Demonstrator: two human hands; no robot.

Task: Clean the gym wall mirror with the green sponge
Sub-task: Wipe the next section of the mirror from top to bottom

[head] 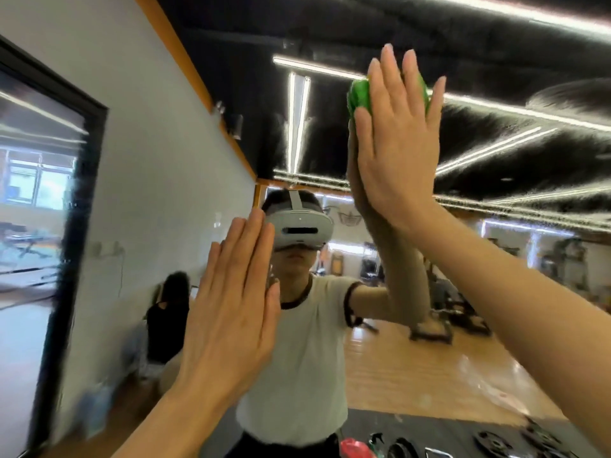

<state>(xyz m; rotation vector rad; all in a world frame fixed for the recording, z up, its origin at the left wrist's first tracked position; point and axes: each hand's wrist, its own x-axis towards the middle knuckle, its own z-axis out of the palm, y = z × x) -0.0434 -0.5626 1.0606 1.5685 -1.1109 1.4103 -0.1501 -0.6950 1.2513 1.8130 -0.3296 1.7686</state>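
The right hand lies flat, fingers spread, pressing the green sponge against the mirror high up; most of the sponge is hidden under the palm, with only a glossy, crumpled edge showing on either side of the fingers. The left hand is lower, open and empty, fingers together; whether its palm touches the glass cannot be told. Both forearms are cut off by the frame. The glass reflects one person in a white headset and pale T-shirt, long ceiling light strips, a wooden floor and blurred dark weight plates.
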